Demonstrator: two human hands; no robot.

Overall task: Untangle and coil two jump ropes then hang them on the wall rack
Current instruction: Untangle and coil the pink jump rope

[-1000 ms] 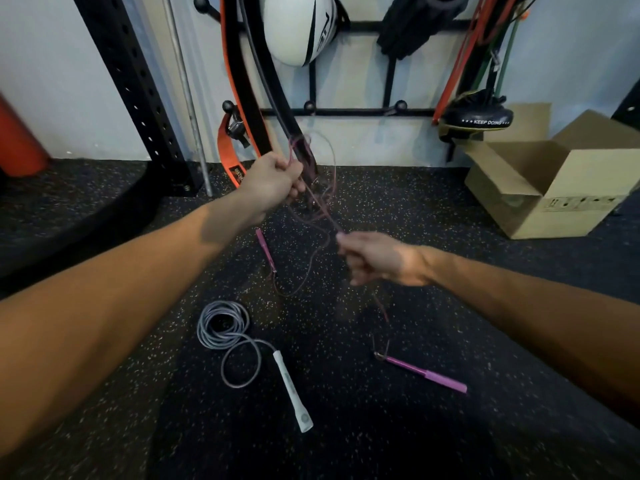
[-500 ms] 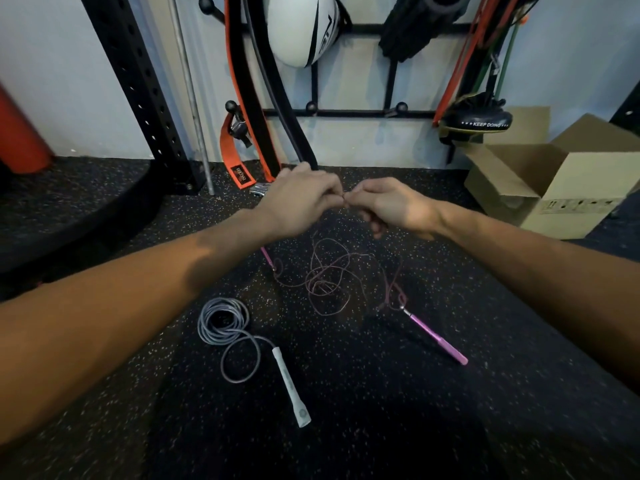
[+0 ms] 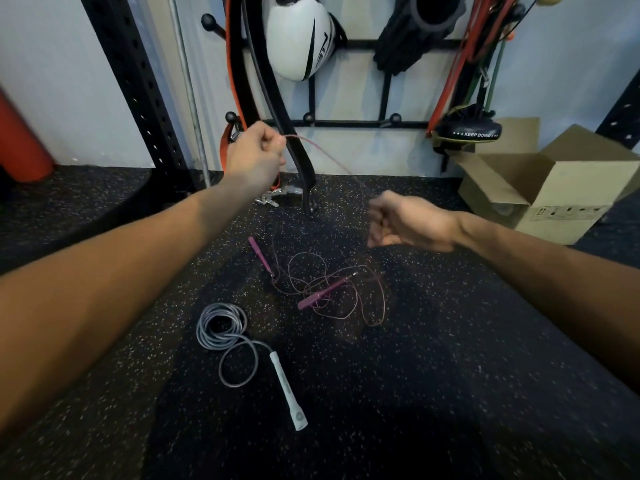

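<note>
My left hand (image 3: 256, 154) pinches the pink rope (image 3: 323, 292); my right hand (image 3: 405, 221) curls round it. The far-right cardboard box (image 3: 571, 188) stands open, its contents unclear.

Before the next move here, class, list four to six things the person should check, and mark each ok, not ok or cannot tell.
1. Left hand grips the pink rope's cable: ok.
2. Right hand holds that cable: cannot tell, blurred.
3. Pink rope tangle cleared: not ok, loops lie heaped on the floor.
4. Pink handles in sight: ok, both on the floor.
5. Grey rope coiled: ok, one loose loop by its white handle.
6. Free peg on the wall rack: ok.
</note>
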